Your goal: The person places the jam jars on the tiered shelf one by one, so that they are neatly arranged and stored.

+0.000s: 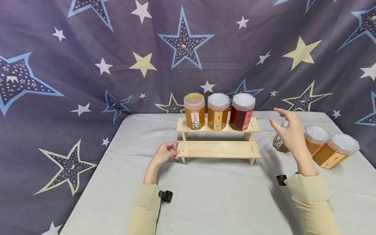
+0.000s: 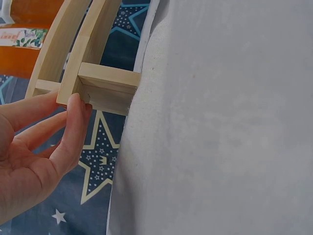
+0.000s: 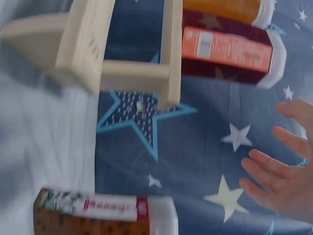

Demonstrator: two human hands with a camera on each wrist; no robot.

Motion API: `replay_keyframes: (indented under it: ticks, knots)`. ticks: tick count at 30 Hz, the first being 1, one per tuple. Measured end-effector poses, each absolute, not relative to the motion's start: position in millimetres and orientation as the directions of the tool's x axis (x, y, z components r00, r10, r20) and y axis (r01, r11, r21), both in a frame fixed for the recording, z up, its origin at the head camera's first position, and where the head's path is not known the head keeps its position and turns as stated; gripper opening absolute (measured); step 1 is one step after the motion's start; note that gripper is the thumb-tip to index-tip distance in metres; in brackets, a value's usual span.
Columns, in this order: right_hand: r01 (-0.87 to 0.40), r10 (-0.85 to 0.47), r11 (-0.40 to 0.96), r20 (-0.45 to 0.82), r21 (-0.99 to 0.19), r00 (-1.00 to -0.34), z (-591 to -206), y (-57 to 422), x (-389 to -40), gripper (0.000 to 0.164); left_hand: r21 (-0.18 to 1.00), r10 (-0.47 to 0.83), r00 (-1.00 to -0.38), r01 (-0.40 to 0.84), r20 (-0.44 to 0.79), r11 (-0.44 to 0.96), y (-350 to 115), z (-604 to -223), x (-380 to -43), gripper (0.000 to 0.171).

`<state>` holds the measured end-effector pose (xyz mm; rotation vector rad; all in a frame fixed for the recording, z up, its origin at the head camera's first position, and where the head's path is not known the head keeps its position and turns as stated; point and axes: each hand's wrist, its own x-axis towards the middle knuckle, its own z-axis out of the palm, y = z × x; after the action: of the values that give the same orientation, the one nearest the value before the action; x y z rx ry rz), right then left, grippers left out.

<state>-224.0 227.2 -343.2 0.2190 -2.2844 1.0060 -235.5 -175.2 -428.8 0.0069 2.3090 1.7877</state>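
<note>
A two-step wooden display rack (image 1: 218, 149) stands on the cloth-covered table. My left hand (image 1: 165, 152) holds the left end of its lower step, thumb and fingertips pinching the board's corner in the left wrist view. On the upper step sit a jar with a yellow-marked lid (image 1: 198, 114), an amber jar (image 1: 218, 112) and a dark red jar (image 1: 241, 112). My right hand (image 1: 290, 130) is raised to the right of the rack, fingers spread and holding nothing. Below it is a jar with dark specks (image 3: 93, 225), partly hidden by the hand in the head view.
Two more amber jars, a nearer one (image 1: 336, 151) and one beside it (image 1: 315, 137), stand at the table's right. Behind the table hangs a dark curtain (image 1: 176, 81) printed with stars. The pale tablecloth (image 1: 217, 195) spreads in front of the rack.
</note>
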Motion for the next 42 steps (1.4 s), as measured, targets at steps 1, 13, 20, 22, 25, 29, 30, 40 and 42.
replay_keyframes:
  ticks: [1, 13, 20, 22, 25, 29, 30, 40, 42]
  knots:
    - [-0.374, 0.103, 0.701, 0.605, -0.608, -0.790, -343.9, 231.5, -222.6, 0.037, 0.957, 0.139, -0.976, -0.129, -0.169, 0.259, -175.2, -429.0, -235.9, 0.051]
    - [-0.192, 0.195, 0.728, 0.467, -0.658, -0.862, -352.7, 280.0, -201.2, 0.041, 0.960, 0.142, -0.975, -0.130, -0.169, 0.247, -175.7, -428.2, -235.9, 0.052]
    - [-0.130, 0.229, 0.738, 0.427, -0.662, -0.875, -358.3, 306.5, -191.2, 0.044, 0.960, 0.135, -0.977, -0.125, -0.162, 0.249, -175.6, -428.8, -237.8, 0.052]
    - [-0.115, 0.244, 0.739, 0.423, -0.664, -0.873, -360.8, 313.6, -187.6, 0.045, 0.960, 0.135, -0.978, -0.123, -0.160, 0.251, -175.1, -428.5, -238.3, 0.051]
    - [-0.103, 0.257, 0.746, 0.427, -0.658, -0.867, -365.2, 322.5, -183.3, 0.045, 0.959, 0.141, -0.977, -0.120, -0.160, 0.255, -174.3, -428.0, -237.8, 0.051]
    - [-0.084, 0.266, 0.770, 0.438, -0.632, -0.859, -370.9, 331.8, -178.7, 0.045, 0.959, 0.145, -0.975, -0.126, -0.166, 0.252, -174.2, -428.2, -236.1, 0.051]
    - [-0.080, 0.267, 0.777, 0.442, -0.624, -0.856, -372.4, 334.1, -178.0, 0.045, 0.959, 0.146, -0.975, -0.127, -0.167, 0.252, -174.4, -428.4, -235.9, 0.052]
    - [0.015, 0.303, 0.811, 0.398, -0.584, -0.866, -381.4, 350.1, -165.5, 0.053, 0.959, 0.142, -0.975, -0.131, -0.171, 0.251, -174.7, -429.1, -235.7, 0.051]
    - [0.020, 0.311, 0.810, 0.400, -0.586, -0.862, -384.2, 354.0, -164.2, 0.054, 0.960, 0.140, -0.975, -0.136, -0.174, 0.246, -175.1, -429.8, -235.4, 0.051]
